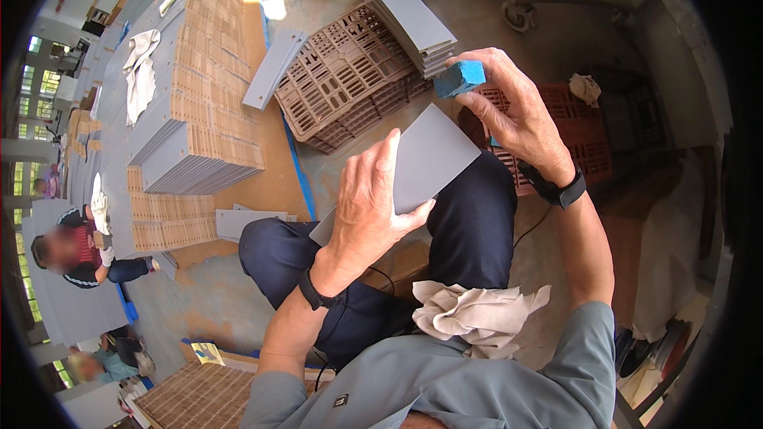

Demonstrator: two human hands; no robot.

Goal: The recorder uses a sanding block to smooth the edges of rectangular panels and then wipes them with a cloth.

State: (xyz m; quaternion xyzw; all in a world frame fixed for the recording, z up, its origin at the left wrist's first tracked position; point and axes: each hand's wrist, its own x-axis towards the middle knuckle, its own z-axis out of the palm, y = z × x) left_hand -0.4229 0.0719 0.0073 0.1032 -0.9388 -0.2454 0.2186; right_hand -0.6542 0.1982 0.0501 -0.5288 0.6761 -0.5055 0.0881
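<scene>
A flat grey panel (437,149) lies across my thighs, tilted, with one corner pointing away from me. My left hand (364,202) rests over its left part, fingers stretched and thumb spread apart; its lower end is partly hidden by the hand. Up and to the right, my right hand (520,115) pinches a small blue block (459,78) with a rough surface between thumb and fingers. The block is held above the panel's far end, close to a stack of grey panels (409,12). On my lap lies a crumpled beige cloth (477,318).
An upturned brown plastic crate (350,71) stands ahead, supporting the panel stack. A reddish crate (568,111) sits at right. Tall panel stacks (214,71) fill the left, with a loose panel (274,67) between. Another person (71,246) works at far left.
</scene>
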